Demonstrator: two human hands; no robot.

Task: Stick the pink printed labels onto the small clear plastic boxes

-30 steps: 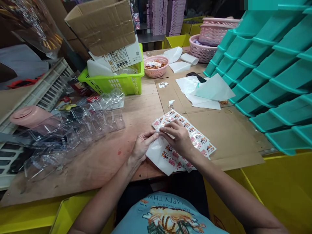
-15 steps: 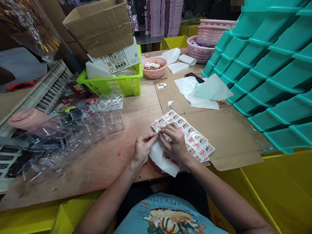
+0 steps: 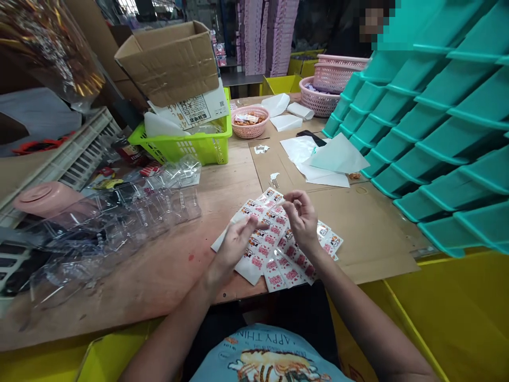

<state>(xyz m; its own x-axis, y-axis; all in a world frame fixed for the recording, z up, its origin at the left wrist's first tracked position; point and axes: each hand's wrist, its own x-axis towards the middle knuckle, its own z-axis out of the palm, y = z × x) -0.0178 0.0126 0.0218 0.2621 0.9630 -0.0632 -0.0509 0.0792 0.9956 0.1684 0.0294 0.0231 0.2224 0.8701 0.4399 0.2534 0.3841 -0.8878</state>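
Observation:
Several sheets of small red-and-white stickers (image 3: pixel 274 249) lie fanned out on the wooden table (image 3: pixel 167 265) in front of me. My left hand (image 3: pixel 234 245) rests flat on the left sheet with its fingers stretched out. Just above the sheets, my right hand (image 3: pixel 303 218) is raised, its thumb and fingertips pinched together. What the pinch holds is too small to make out. A white backing sheet shows under the left sheets.
Clear plastic trays (image 3: pixel 119 217) pile up at the left. A green basket (image 3: pixel 186 144) under a cardboard box (image 3: pixel 170 58) stands behind. White papers (image 3: pixel 328 156), pink baskets (image 3: pixel 249 115), stacked teal bins (image 3: pixel 437 132) and yellow bins (image 3: pixel 457 313) surround me. Another person (image 3: pixel 350 32) is at the back.
The folded sticker sheet has been spread out flat. My left hand has opened and lies on it. My right hand has lifted off the sheets with its fingertips pinched.

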